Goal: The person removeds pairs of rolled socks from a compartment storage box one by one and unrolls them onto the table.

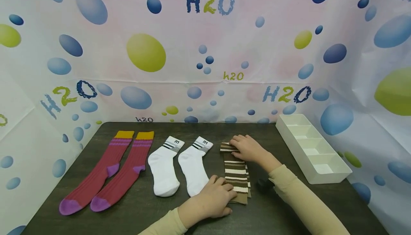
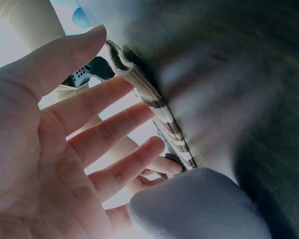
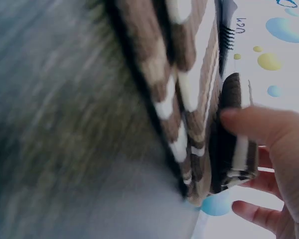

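Brown socks with cream stripes (image 1: 236, 172) lie stacked lengthwise on the dark table, their far end turned over into a flat fold. My right hand (image 1: 248, 149) holds that folded end (image 3: 241, 149), thumb on one side and fingers on the other in the right wrist view. My left hand (image 1: 209, 197) lies beside the near end of the socks. In the left wrist view the left hand (image 2: 65, 134) has extended fingers, with fingertips touching the striped fabric (image 2: 162, 112). A white sock (image 1: 194, 169) is close to the left hand, its toe partly behind it.
Another white sock (image 1: 163, 169) and two maroon socks (image 1: 96, 172) with purple toes and yellow cuffs lie to the left. On the right stands a white box (image 1: 325, 178) divided into several compartments. A patterned sheet (image 1: 205, 49) hangs behind the table (image 1: 192, 129).
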### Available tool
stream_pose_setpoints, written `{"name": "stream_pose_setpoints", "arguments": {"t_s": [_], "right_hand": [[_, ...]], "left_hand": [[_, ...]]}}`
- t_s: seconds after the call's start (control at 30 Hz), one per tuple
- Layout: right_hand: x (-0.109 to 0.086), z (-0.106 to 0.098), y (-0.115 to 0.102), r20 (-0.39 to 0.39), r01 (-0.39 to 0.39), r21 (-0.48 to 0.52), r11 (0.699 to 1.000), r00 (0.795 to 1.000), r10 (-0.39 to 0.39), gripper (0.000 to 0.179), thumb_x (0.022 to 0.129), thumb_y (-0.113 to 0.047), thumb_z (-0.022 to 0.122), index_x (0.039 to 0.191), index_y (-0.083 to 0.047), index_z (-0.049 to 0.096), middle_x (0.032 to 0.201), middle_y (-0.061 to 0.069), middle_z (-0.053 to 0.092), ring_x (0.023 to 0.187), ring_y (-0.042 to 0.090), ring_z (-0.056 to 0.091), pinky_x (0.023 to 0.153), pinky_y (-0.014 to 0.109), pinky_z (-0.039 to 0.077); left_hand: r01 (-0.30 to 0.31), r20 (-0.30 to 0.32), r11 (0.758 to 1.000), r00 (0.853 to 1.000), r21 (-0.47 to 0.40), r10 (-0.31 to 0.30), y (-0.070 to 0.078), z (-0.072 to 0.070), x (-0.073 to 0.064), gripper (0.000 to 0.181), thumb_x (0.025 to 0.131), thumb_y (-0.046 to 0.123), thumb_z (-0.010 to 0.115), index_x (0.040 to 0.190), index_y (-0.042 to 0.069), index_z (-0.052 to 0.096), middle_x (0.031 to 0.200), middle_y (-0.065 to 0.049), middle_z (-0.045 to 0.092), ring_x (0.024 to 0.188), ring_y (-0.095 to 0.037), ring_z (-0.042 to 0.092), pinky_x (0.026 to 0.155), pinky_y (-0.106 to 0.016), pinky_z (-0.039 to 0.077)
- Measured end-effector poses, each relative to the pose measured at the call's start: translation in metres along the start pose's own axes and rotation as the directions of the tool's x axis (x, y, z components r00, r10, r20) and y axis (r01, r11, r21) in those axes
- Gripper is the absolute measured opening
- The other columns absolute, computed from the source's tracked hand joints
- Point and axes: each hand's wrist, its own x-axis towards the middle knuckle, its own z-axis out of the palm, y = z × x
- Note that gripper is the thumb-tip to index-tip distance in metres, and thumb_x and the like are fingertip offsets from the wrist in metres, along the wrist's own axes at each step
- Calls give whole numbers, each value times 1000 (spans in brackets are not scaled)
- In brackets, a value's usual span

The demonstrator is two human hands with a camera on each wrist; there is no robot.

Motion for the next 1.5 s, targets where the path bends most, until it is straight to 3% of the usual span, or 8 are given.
{"name": "stream_pose_setpoints", "arguments": {"t_s": [0.2,0.43,0.6,0.77,0.9,1.03,1.3,1.5], "right_hand": [[9,6,5,-71,4,-59,998,997,-8,26,86,-29,74,106,-13,67,101,3,65,91,21,62,75,40,50],[21,11,14,-154,-23,-65,998,988,13,29,85,-26,75,109,-13,66,103,5,63,91,23,59,75,40,49],[27,17,20,-215,6,-83,997,976,-24,19,84,-19,76,96,-13,63,91,3,59,80,21,55,69,38,46],[27,18,22,-130,23,-2,1000,991,-23,7,90,-19,69,93,-12,66,87,2,60,77,19,54,67,37,43],[28,17,24,-43,-20,51,998,999,22,21,89,-29,69,101,-12,66,95,3,62,83,20,57,71,39,45],[31,17,28,-9,-17,33,999,1000,18,29,86,-33,73,104,-12,65,96,3,62,84,20,59,70,39,46],[52,17,37,-43,56,-136,989,997,-63,17,85,-26,75,91,-15,63,86,2,59,78,20,56,67,38,44],[65,14,37,-94,38,-209,977,994,-58,18,86,-26,74,94,-14,64,92,4,61,83,22,58,65,39,46]], "left_hand": [[3,8,1000,1000,-2,-3,1,0,-1,45,84,53,68,124,35,62,127,13,61,119,-16,51,98,-40,39],[4,-23,1000,1000,14,-4,2,1,-1,44,83,53,69,123,35,63,124,13,62,117,-14,52,97,-39,39],[3,-43,1000,999,22,-2,2,2,-1,44,83,53,70,122,34,64,122,14,62,115,-14,52,96,-38,39],[-1,-57,1000,998,24,3,2,5,-1,43,82,52,70,121,33,64,121,13,63,113,-14,53,94,-37,39],[-1,-58,1000,998,25,3,2,5,-1,43,82,52,71,121,33,65,120,13,63,113,-14,53,94,-37,39],[-3,-63,1000,998,28,5,2,4,-1,43,82,52,71,121,33,64,120,13,63,113,-13,53,93,-36,39],[-10,-71,999,997,37,12,1,4,-1,44,82,53,71,121,34,64,120,14,63,113,-12,53,93,-36,39],[-15,-77,999,997,38,18,1,5,-1,43,81,53,71,119,34,64,119,14,63,112,-12,53,92,-35,40]]}}
